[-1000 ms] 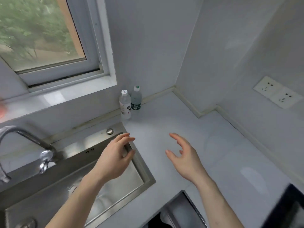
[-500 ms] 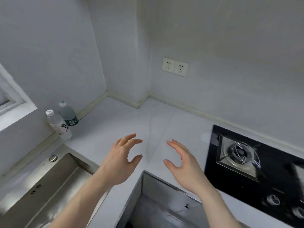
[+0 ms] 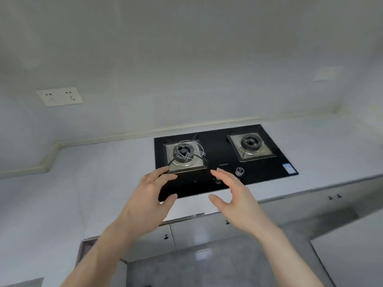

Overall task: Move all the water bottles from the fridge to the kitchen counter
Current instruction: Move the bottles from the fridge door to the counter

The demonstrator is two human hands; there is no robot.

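Pale grey walls fill the upper half of the frame, with a white double socket plate [image 3: 59, 96] at the upper left and a cream trim strip running along the foot of the wall. Below it the white counter [image 3: 99, 172] crosses the frame from left to right, and a black glass gas hob [image 3: 224, 160] is set into it at the centre. On the hob sit two burners on steel plates: the left burner [image 3: 183, 155] has thin wire loops over it, the right burner [image 3: 251, 144] is bare. A round knob [image 3: 239, 171] stands near the front edge of the hob. Cabinet doors [image 3: 192, 230] with small dark handles show under the counter's edge.

Both hands are raised in front of the hob, palms facing each other with a gap between. The left hand [image 3: 149, 201] has a wide grip, fingers spread and lightly bent, holding nothing. The right hand [image 3: 238, 201] likewise shows a wide grip with nothing in it.

No water bottle or fridge appears in this view, so their place cannot be told.
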